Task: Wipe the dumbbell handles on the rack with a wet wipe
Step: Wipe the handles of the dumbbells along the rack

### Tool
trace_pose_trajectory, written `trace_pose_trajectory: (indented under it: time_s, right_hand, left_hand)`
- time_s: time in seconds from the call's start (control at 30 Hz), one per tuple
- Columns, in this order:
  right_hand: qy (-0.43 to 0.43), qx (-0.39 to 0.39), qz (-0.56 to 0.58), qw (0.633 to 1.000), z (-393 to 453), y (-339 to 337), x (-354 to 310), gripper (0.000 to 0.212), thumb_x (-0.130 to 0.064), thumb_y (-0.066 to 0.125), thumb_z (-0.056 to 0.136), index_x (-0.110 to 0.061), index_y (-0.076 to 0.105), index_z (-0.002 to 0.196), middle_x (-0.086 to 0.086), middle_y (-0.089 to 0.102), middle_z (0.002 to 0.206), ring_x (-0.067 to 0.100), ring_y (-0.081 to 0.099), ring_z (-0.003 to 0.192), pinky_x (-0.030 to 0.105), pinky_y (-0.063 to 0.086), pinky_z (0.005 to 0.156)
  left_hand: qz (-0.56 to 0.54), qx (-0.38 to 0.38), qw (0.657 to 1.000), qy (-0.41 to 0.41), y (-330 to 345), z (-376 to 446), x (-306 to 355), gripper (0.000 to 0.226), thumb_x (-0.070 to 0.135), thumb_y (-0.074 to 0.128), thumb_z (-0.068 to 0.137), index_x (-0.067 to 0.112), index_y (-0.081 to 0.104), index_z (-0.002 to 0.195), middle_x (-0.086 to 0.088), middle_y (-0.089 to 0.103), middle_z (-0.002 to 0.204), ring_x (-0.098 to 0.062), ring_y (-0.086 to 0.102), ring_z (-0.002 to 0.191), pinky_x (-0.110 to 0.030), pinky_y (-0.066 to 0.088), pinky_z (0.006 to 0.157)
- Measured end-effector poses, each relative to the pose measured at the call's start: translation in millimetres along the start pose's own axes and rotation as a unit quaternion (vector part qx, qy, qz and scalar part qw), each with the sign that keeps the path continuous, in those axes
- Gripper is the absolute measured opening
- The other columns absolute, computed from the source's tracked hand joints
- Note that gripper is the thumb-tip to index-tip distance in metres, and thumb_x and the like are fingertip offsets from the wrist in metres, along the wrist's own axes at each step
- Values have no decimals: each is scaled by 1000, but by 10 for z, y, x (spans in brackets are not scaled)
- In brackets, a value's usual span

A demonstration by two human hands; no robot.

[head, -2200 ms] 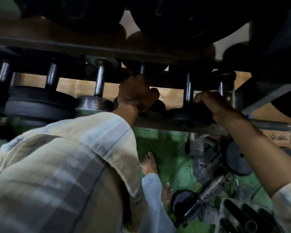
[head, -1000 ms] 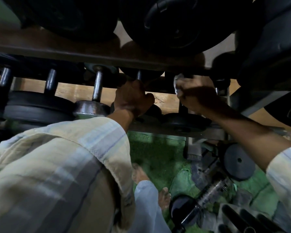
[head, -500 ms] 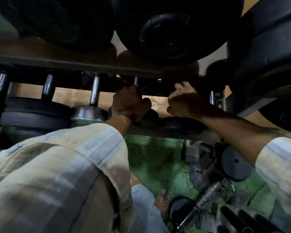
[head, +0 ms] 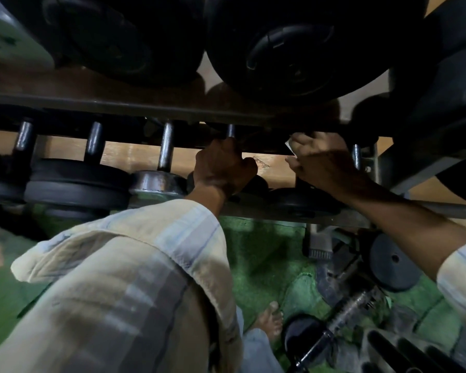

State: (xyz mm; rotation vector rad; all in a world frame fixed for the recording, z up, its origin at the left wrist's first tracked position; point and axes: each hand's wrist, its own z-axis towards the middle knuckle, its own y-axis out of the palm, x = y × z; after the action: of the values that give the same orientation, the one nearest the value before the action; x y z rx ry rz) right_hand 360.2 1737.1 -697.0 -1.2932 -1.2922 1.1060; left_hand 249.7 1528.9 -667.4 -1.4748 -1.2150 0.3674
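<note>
The left hand [head: 222, 168] is curled tight around a dumbbell handle [head: 230, 131] at about twelve o'clock on the lower rack [head: 253, 211], probably to steady that dumbbell or brace the body. The right hand [head: 323, 160], at one o'clock, has its fingers bent and pressed together around a white wet wipe [head: 289, 148], of which only an edge shows; it seems wrapped on a hidden handle there, though the shadow leaves that unsure. A bare handle [head: 356, 157] stands just right of it, likely next.
</note>
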Motion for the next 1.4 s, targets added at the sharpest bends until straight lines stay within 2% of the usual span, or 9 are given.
trace_pose_trajectory:
  time_s: [0.23, 0.47, 0.57, 0.7, 0.87, 1.0, 1.17, 1.3, 1.4]
  right_hand:
    - [66, -63, 116, 989, -195, -96, -75, 69, -66, 25, 96, -23, 76, 79, 5, 65, 81, 22, 64, 81, 34, 52, 69]
    - [134, 33, 350, 927, -142, -167, -281, 33, -33, 65, 95, -9, 77, 75, 6, 75, 79, 14, 69, 74, 38, 53, 72]
    - [205, 82, 488, 845, 48, -323, -522, 9, -12, 73, 87, -12, 82, 90, 3, 79, 92, 4, 72, 87, 23, 56, 81]
    - [348, 113, 718, 592, 241, -425, -673, 15, -13, 68, 81, -11, 81, 87, 8, 78, 90, 13, 75, 90, 28, 59, 81]
    - [389, 106, 759, 511, 359, -371, -808, 23, -12, 59, 87, -1, 78, 90, 9, 78, 83, 20, 74, 81, 37, 58, 80]
    - [351, 47, 756, 550, 502, -313, -991, 18, -3, 68, 81, 6, 76, 94, 25, 73, 93, 34, 71, 89, 32, 58, 71]
    - [236, -9, 706, 668, 666, -210, -997, 28, 11, 73, 80, 10, 72, 108, 30, 72, 104, 35, 71, 96, 42, 58, 93]
    - [93, -71, 560, 821, 757, -183, -902, 19, -2, 81, 81, -1, 80, 99, 10, 78, 94, -2, 71, 81, 14, 53, 80]
    - [6, -97, 479, 872, 795, -182, -816, 15, -8, 81, 82, -10, 81, 97, 2, 78, 94, -8, 67, 78, 5, 47, 77]
  left_hand:
    - [-3, -4, 1000, 2, 7, -2, -5, 29, 52, 53, 78, 23, 58, 76, -9, 67, 92, -33, 64, 89, -33, 34, 69]
    - [0, -3, 1000, 4, 31, 6, -29, 37, 52, 54, 80, 19, 68, 90, -10, 68, 99, -33, 64, 94, -34, 36, 71]
    - [-4, -5, 1000, -1, 20, 3, -16, 45, 54, 47, 75, 20, 69, 96, -9, 69, 102, -33, 64, 96, -34, 36, 71]
    - [-15, -6, 1000, -9, -19, -6, 28, 39, 51, 50, 75, 23, 70, 93, -7, 70, 100, -31, 66, 93, -33, 38, 71]
    - [-63, 43, 997, -12, -57, -55, 59, 33, 47, 58, 86, 20, 74, 98, -7, 73, 98, -30, 68, 94, -34, 49, 74]
    - [-215, 138, 953, -165, -29, -35, -164, 38, 46, 54, 84, 10, 68, 81, -13, 72, 89, -34, 68, 92, -36, 48, 71]
    - [-281, 135, 912, -268, 5, 53, -338, 25, 28, 59, 89, 7, 72, 96, -17, 73, 103, -33, 66, 102, -33, 44, 78]
    - [-305, 193, 882, -302, 19, 30, -312, 9, 17, 58, 87, 10, 63, 87, -12, 73, 100, -30, 66, 102, -28, 40, 78]
    - [-299, 208, 885, -290, 21, 28, -322, 7, 14, 57, 87, 10, 62, 88, -6, 69, 92, -26, 66, 97, -17, 31, 71]
